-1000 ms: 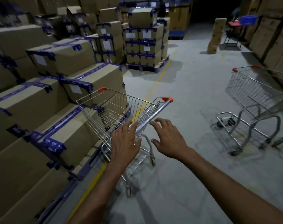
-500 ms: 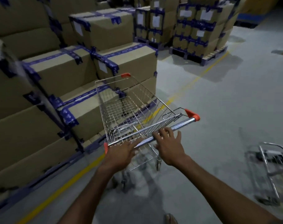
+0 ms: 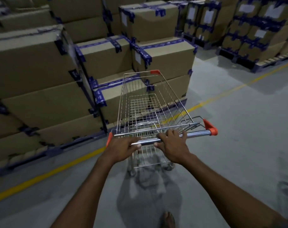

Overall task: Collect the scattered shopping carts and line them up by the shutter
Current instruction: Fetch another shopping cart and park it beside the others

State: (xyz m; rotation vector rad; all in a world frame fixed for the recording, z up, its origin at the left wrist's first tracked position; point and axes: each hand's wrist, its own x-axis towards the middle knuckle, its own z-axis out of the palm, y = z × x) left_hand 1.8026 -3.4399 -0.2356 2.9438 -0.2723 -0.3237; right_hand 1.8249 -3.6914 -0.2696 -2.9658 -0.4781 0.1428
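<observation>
No writing can be read here. The white paper labels (image 3: 138,57) on the brown, blue-taped cardboard boxes (image 3: 170,62) are too blurred to make out.

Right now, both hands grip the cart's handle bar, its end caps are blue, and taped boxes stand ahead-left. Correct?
The end caps are orange, not blue, as the head view shows. Both the left hand and right hand do grip the handle bar of the cart, with taped boxes ahead-left.

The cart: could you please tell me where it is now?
In the head view the cart stands centre frame over the yellow line, boxes to its left; the left hand and right hand grip its handle.
</observation>
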